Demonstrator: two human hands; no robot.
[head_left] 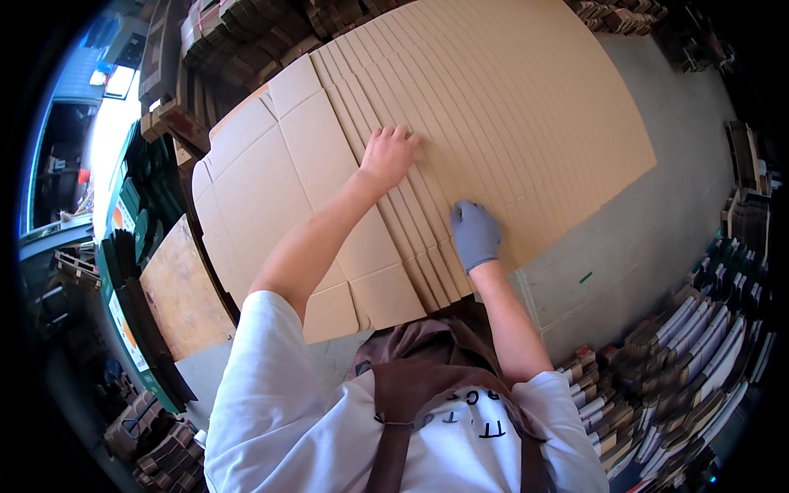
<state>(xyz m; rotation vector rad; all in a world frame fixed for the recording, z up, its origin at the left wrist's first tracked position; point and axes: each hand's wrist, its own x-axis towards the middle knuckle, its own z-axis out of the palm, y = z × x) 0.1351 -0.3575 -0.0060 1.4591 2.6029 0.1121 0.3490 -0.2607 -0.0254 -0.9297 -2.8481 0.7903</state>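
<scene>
A fanned stack of brown cardboard sheets (493,99) spreads in front of me, their edges overlapping like steps. The top sheet (246,164), creased and slotted like a flat box blank, lies to the left. My left hand (392,156) is bare and rests on the stepped edges, its fingers apart and slightly bent. To its right and nearer to me, my right hand (477,235) wears a grey-blue glove. Its fingers are curled closed against the cardboard. Whatever they hold, if anything, is hidden from view.
Bundled cardboard (246,33) is piled at the far left beside a wooden pallet (177,115). A wooden board (187,287) stands at the left. Several stacks of folded cardboard (682,345) line the right. A small green strip (586,278) lies on the grey floor (625,230).
</scene>
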